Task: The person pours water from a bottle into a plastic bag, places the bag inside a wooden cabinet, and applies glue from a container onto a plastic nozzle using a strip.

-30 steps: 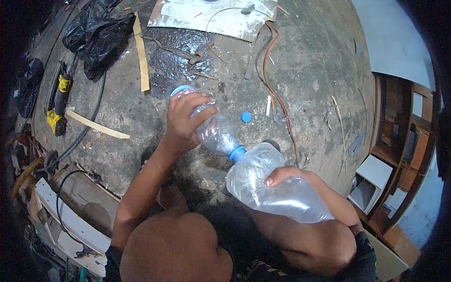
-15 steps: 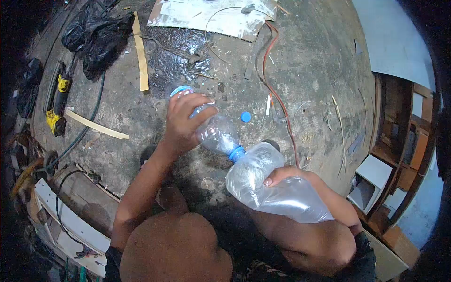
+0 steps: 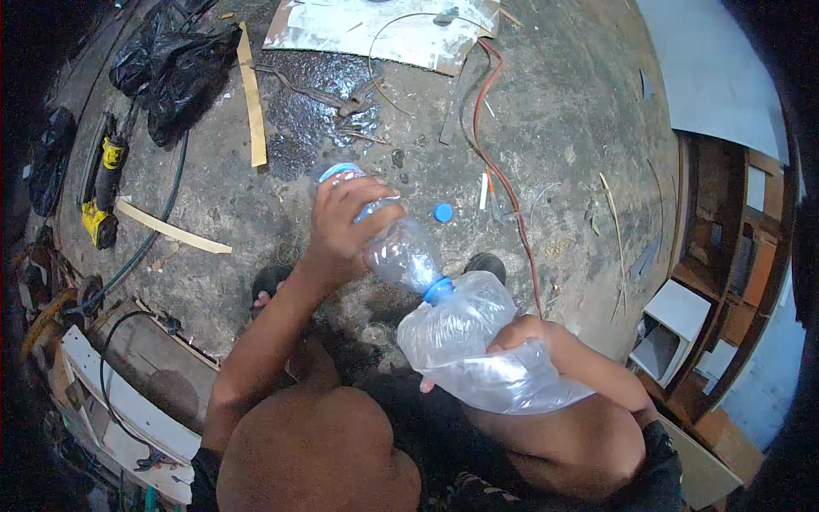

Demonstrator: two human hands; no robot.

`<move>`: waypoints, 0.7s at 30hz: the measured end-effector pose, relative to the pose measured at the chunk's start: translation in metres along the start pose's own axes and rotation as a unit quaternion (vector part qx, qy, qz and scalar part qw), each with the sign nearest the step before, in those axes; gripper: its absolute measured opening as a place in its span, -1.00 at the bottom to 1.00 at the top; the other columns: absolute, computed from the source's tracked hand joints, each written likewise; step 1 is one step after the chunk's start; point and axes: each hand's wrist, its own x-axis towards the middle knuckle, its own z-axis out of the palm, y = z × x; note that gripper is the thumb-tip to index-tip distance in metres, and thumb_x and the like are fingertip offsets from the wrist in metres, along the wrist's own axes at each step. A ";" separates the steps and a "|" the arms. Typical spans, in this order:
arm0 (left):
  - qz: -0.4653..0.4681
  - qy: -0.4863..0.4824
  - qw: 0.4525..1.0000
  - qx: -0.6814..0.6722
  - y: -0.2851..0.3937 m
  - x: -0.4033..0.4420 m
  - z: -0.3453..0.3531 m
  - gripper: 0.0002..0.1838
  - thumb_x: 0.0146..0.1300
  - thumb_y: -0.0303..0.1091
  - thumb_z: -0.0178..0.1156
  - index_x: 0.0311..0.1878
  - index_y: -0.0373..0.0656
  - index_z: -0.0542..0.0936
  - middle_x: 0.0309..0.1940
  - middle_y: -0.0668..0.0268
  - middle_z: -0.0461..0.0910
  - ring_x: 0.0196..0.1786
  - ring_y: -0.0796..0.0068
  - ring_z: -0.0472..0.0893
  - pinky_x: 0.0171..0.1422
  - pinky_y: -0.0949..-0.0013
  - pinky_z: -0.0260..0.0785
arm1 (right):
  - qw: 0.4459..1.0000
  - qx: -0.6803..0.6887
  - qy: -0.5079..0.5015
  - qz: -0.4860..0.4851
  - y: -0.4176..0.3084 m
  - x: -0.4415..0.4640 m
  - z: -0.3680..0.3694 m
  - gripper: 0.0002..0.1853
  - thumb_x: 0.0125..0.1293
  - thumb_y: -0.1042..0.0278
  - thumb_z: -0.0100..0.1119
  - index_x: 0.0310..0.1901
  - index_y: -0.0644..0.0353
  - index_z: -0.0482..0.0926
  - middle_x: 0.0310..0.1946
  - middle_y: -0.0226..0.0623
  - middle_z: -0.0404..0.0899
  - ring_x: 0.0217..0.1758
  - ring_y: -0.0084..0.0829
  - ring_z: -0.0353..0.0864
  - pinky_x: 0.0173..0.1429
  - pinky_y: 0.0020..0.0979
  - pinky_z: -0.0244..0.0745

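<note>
My left hand (image 3: 341, 226) is wrapped round a clear plastic bottle (image 3: 403, 256), which is tilted so its neck points down and to the right. A blue ring (image 3: 438, 290) circles the neck, where it meets a puffed-out clear plastic bag (image 3: 503, 375). With its fingers closed, my right hand (image 3: 522, 333) grips the bag, squeezing a fold into its middle. Some of that hand's fingers are hidden behind the bag. On the floor just right of the bottle lies a loose blue cap (image 3: 443, 212).
A wet patch (image 3: 311, 111) darkens the concrete ahead, below a white-smeared board (image 3: 367, 38). Black plastic bags (image 3: 183, 77) and a yellow-and-black tool (image 3: 104, 183) lie at left. A red cable (image 3: 512, 192) runs along the floor; wooden shelving (image 3: 717, 247) stands at right.
The bottle's neck and my left hand have shifted slightly right and down. My right hand has bunched the bag more, and its upper part now bulges wider around the neck.
</note>
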 end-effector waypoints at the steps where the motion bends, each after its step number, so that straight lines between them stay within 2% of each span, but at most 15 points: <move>1: 0.000 0.002 1.000 0.007 0.000 0.000 0.000 -0.62 0.04 -0.20 0.47 -0.03 0.05 0.69 0.03 0.33 0.64 0.18 0.20 0.61 0.34 -0.05 0.28 | 0.999 0.029 -0.016 -0.019 0.002 0.001 0.002 -0.25 0.26 -0.13 0.35 0.37 0.16 0.47 0.22 -0.13 0.59 0.23 -0.22 0.61 0.34 -0.15 0.47; 4: 0.000 0.005 1.000 0.020 0.001 -0.001 0.001 -0.64 0.06 -0.18 0.47 -0.04 0.05 0.69 0.03 0.33 0.65 0.19 0.20 0.61 0.34 -0.04 0.28 | 0.988 0.119 -0.065 -0.076 0.006 0.005 0.007 -0.24 0.29 -0.19 0.31 0.38 0.15 0.46 0.24 -0.13 0.58 0.26 -0.21 0.60 0.38 -0.12 0.46; 9: 0.003 0.002 1.000 0.013 0.004 -0.001 -0.001 -0.62 0.05 -0.17 0.47 -0.03 0.05 0.69 0.04 0.33 0.64 0.19 0.19 0.60 0.35 -0.05 0.27 | 0.938 0.268 -0.151 -0.163 0.006 0.015 0.017 -0.22 0.35 -0.28 0.26 0.39 0.15 0.43 0.29 -0.12 0.57 0.31 -0.20 0.60 0.46 -0.07 0.45; 12: 0.008 0.005 1.000 0.014 0.009 0.001 0.001 -0.60 0.02 -0.18 0.47 -0.03 0.05 0.69 0.03 0.32 0.64 0.17 0.18 0.60 0.34 -0.06 0.28 | 0.937 0.277 -0.163 -0.139 0.007 0.017 0.014 -0.23 0.38 -0.33 0.21 0.38 0.15 0.45 0.30 -0.10 0.58 0.30 -0.18 0.62 0.46 -0.05 0.47; 15: -0.005 0.000 1.000 0.002 0.014 0.002 -0.001 -0.59 0.00 -0.17 0.47 -0.03 0.04 0.69 0.02 0.31 0.64 0.16 0.17 0.60 0.32 -0.05 0.29 | 0.956 0.226 -0.141 -0.122 0.009 0.011 0.009 -0.23 0.37 -0.29 0.22 0.37 0.17 0.44 0.27 -0.08 0.58 0.28 -0.17 0.63 0.43 -0.05 0.49; 21: -0.015 0.063 0.998 -0.022 0.004 0.004 0.003 -0.55 -0.04 -0.20 0.52 -0.03 0.00 0.67 0.01 0.28 0.63 0.13 0.15 0.60 0.30 -0.01 0.30 | 0.984 0.125 -0.082 -0.097 0.009 -0.005 -0.009 -0.24 0.34 -0.22 0.24 0.36 0.22 0.44 0.23 -0.05 0.60 0.24 -0.15 0.65 0.38 -0.04 0.52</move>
